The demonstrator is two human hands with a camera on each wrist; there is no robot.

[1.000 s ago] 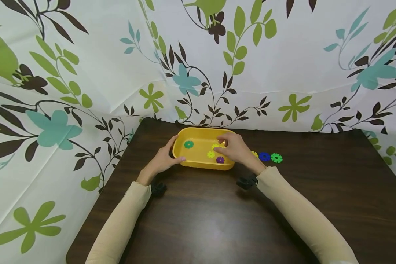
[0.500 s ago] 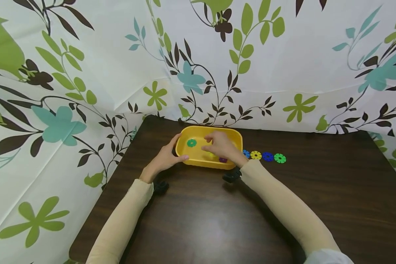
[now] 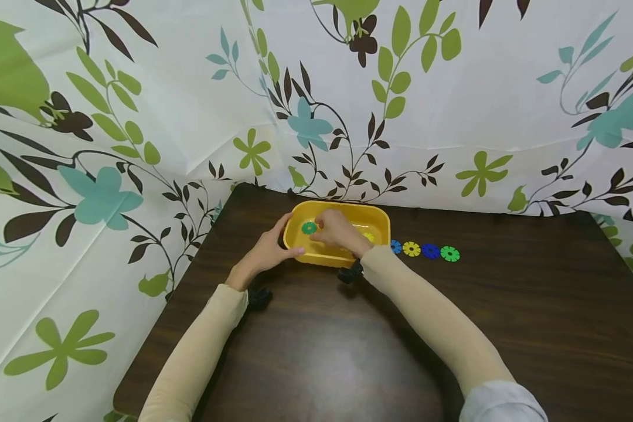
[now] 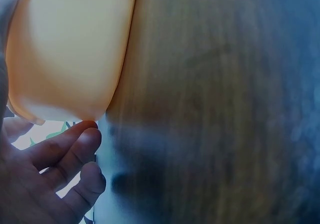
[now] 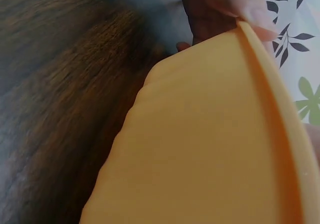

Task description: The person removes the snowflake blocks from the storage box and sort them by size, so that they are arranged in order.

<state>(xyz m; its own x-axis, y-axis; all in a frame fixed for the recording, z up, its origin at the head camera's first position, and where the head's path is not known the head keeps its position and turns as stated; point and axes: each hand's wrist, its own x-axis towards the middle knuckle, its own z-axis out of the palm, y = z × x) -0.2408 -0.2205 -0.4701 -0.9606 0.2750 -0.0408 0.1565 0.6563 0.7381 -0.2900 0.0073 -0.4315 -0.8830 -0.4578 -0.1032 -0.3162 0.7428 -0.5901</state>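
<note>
One yellow tray (image 3: 322, 259) sits near the far edge of the tabletop (image 3: 511, 293), left hand (image 3: 266, 253) gripping it; right hand (image 3: 339, 229), fingers narrowly parted, beside green disc (image 3: 305, 227).

Yellow tray (image 3: 312, 258), right fingers (image 3: 322, 218) beside green disc (image 3: 306, 229)

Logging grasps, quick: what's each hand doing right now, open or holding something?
Left hand: holding the yellow tray by its left end.
Right hand: by the green disc; can't tell whether it grips it.
</note>
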